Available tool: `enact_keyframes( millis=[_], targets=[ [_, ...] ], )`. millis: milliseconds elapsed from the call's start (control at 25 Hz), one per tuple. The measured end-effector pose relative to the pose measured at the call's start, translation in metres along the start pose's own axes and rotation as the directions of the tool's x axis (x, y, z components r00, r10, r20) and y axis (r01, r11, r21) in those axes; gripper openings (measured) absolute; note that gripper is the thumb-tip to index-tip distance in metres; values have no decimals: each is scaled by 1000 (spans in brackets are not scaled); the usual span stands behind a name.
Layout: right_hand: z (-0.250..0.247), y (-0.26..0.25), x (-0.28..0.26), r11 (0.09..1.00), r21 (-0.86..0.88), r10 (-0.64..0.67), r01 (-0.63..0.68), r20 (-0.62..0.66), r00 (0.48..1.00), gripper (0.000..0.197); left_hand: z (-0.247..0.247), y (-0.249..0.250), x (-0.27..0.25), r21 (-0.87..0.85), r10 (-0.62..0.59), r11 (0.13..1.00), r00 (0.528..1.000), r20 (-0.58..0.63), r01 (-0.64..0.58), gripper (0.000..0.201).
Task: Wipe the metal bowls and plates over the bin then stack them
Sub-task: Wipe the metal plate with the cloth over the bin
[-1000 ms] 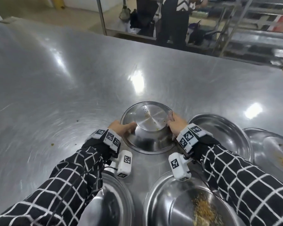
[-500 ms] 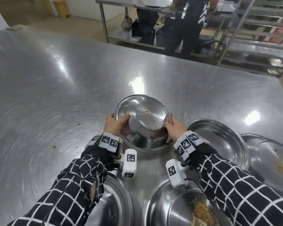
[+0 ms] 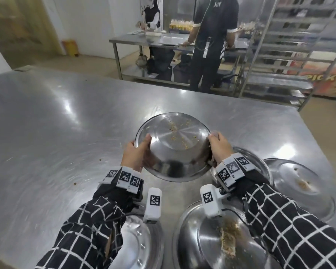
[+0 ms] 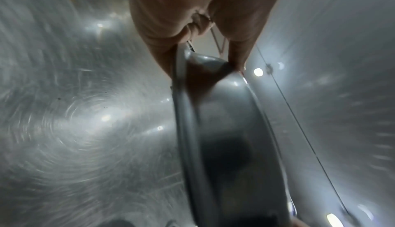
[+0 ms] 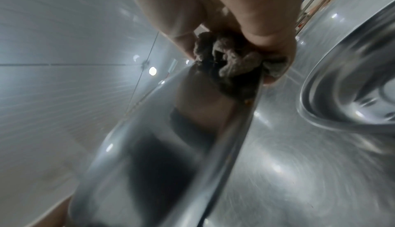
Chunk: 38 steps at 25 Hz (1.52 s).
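Note:
A round metal bowl (image 3: 175, 148) with yellow food crumbs inside hangs above the steel table, its far rim raised and its inside facing me. My left hand (image 3: 139, 152) grips its left rim (image 4: 181, 112), thumb inside and fingers under. My right hand (image 3: 218, 146) grips the right rim (image 5: 241, 129) and also pinches a crumpled grey-brown cloth (image 5: 230, 61) against it. The bin is not in any view.
Several other metal dishes lie on the steel table (image 3: 66, 133): one near left (image 3: 142, 247), one near right with food scraps (image 3: 211, 241), one behind my right wrist (image 3: 258, 166), one far right (image 3: 303, 185). Crumbs dot the table at left. People stand at a far table (image 3: 163, 38).
Both hands have lifted the bowl off the table and tilted its far rim up toward me. My head has risen, so more of the room shows.

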State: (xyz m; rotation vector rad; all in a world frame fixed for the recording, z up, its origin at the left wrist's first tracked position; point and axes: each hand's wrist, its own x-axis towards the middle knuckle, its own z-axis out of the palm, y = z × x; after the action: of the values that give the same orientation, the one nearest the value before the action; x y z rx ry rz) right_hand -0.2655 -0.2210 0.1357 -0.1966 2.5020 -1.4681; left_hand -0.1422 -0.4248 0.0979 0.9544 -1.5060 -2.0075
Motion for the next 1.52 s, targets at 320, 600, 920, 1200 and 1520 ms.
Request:
enact_keyframes(
  millis=[320, 600, 920, 1200, 1520],
  targets=[
    [-81, 21, -99, 988, 155, 54, -18, -234, 971, 29, 30, 9, -77, 43, 27, 998, 962, 273, -40, 126],
    [-145, 62, -231, 969, 246, 148, -18, -521, 841, 29, 62, -18, -165, 103, -64, 995, 848, 527, 10, 117],
    [-218, 140, -356, 939, 340, 306, -57, -745, 593, 38, 142, -51, -280, 184, -169, 982, 607, 776, 39, 42],
    [-292, 210, -442, 949, 282, 316, -144, -813, 489, 35, 236, -121, -370, 367, -340, 930, 416, 844, 16, 44],
    [-419, 297, -465, 941, 215, 318, -261, -825, 467, 34, 350, -181, -466, 376, -377, 922, 413, 829, 89, 29]
  ],
)
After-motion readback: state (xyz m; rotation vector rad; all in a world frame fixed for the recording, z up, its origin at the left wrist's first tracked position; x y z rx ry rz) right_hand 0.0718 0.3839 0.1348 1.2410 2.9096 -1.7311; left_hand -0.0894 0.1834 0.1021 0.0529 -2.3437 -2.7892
